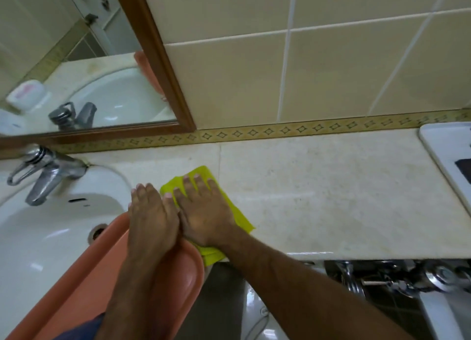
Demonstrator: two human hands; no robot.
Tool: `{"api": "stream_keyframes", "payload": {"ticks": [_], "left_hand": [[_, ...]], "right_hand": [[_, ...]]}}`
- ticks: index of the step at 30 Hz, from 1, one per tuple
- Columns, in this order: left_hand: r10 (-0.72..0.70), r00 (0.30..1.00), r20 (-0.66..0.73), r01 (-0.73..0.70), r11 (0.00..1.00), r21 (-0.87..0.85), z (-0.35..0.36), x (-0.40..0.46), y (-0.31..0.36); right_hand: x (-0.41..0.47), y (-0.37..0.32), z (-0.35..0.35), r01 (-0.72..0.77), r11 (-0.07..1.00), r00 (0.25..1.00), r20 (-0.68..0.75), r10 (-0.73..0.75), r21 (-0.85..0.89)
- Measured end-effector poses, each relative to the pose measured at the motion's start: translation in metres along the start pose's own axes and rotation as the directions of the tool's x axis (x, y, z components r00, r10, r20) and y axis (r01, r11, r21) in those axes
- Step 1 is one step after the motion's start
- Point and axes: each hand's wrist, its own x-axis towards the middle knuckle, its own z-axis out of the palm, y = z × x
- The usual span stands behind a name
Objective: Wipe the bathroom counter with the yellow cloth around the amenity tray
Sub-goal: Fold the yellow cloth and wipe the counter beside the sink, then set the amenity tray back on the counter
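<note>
A yellow cloth point(237, 213) lies flat on the beige stone counter point(318, 191), just right of the sink. My right hand point(204, 209) presses down on it, palm flat, fingers spread. My left hand point(150, 217) rests beside it, on the top edge of an orange tray point(175, 281), fingers closed over the rim. The tray is tilted, lifted off the counter and leaning over the sink's right side toward me. Part of the cloth hangs over the counter's front edge under my right wrist.
A white sink point(51, 232) with a chrome tap point(48, 171) sits at the left. A wood-framed mirror point(163, 56) hangs above it on the tiled wall. A white object point(443, 156) sits at the counter's far right. Pipes and metal fittings point(397, 276) show below the counter edge.
</note>
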Motion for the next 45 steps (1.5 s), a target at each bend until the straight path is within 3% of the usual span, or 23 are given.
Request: {"api": "stream_keyframes", "payload": {"ticks": [4, 9, 14, 16, 17, 18, 19, 20, 21, 22, 23, 25, 28, 33, 35, 37, 40, 45], "left_hand": [[0.013, 1.000, 0.027, -0.014, 0.999, 0.031, 0.010, -0.006, -0.001], [0.052, 0.997, 0.054, -0.061, 0.979, 0.194, 0.007, -0.005, -0.003], [0.181, 0.983, -0.032, -0.160, 0.925, 0.344, 0.001, -0.003, 0.032], [0.253, 0.967, -0.036, -0.229, 0.920, 0.317, 0.016, -0.011, 0.075], [0.288, 0.957, -0.018, -0.272, 0.923, 0.273, 0.028, -0.017, 0.102], [0.307, 0.952, 0.021, -0.305, 0.931, 0.201, 0.040, -0.026, 0.136], [0.319, 0.946, 0.052, -0.323, 0.939, 0.122, 0.051, -0.034, 0.167], [0.338, 0.938, 0.076, -0.341, 0.940, 0.026, 0.065, -0.045, 0.207], [0.357, 0.930, 0.081, -0.353, 0.933, -0.068, 0.076, -0.052, 0.241], [0.382, 0.920, 0.084, -0.367, 0.918, -0.149, 0.089, -0.061, 0.283], [0.398, 0.913, 0.090, -0.373, 0.903, -0.212, 0.102, -0.065, 0.320], [0.394, 0.910, 0.132, -0.345, 0.894, -0.287, 0.123, -0.063, 0.387], [0.329, 0.927, 0.182, -0.265, 0.916, -0.302, 0.149, -0.043, 0.465], [0.292, 0.924, 0.248, -0.212, 0.929, -0.305, 0.179, -0.013, 0.526], [0.230, 0.940, 0.251, -0.154, 0.944, -0.291, 0.185, -0.007, 0.534], [0.187, 0.951, 0.248, -0.108, 0.947, -0.302, 0.187, -0.003, 0.536], [0.234, 0.948, 0.214, -0.142, 0.917, -0.373, 0.185, -0.002, 0.524], [0.261, 0.962, 0.080, -0.177, 0.819, -0.546, 0.151, -0.022, 0.478]], "right_hand": [[-0.025, 0.013, 0.002, 0.171, 0.984, 0.985, 0.019, -0.171, -0.052], [-0.049, 0.023, -0.015, 0.212, 0.977, 0.977, 0.036, -0.211, -0.015], [-0.128, 0.064, -0.063, 0.143, 0.984, 0.988, -0.067, -0.136, 0.108], [-0.183, 0.087, -0.079, -0.041, 0.952, 0.948, -0.289, 0.133, 0.303], [-0.210, 0.098, -0.087, -0.190, 0.873, 0.842, -0.383, 0.380, 0.449], [-0.237, 0.113, -0.096, -0.332, 0.702, 0.663, -0.374, 0.648, 0.630], [-0.256, 0.127, -0.102, -0.400, 0.446, 0.433, -0.264, 0.862, 0.801], [-0.278, 0.150, -0.109, -0.381, 0.157, 0.183, -0.092, 0.979, 0.911], [-0.293, 0.168, -0.115, -0.315, -0.090, -0.005, 0.094, 0.996, 0.945], [-0.311, 0.191, -0.124, -0.251, -0.252, -0.102, 0.234, 0.967, 0.934], [-0.324, 0.209, -0.132, -0.220, -0.341, -0.139, 0.316, 0.938, 0.914], [-0.334, 0.236, -0.141, -0.204, -0.411, -0.156, 0.385, 0.910, 0.889], [-0.336, 0.265, -0.146, -0.223, -0.417, -0.146, 0.393, 0.908, 0.881], [-0.342, 0.290, -0.142, -0.387, -0.417, -0.113, 0.407, 0.906, 0.822], [-0.342, 0.295, -0.140, -0.485, -0.361, -0.091, 0.365, 0.926, 0.796], [-0.342, 0.298, -0.142, -0.585, -0.339, -0.115, 0.338, 0.934, 0.737], [-0.346, 0.300, -0.149, -0.644, -0.339, -0.123, 0.344, 0.931, 0.686], [-0.373, 0.296, -0.177, -0.792, -0.155, 0.009, 0.265, 0.964, 0.591]]}}
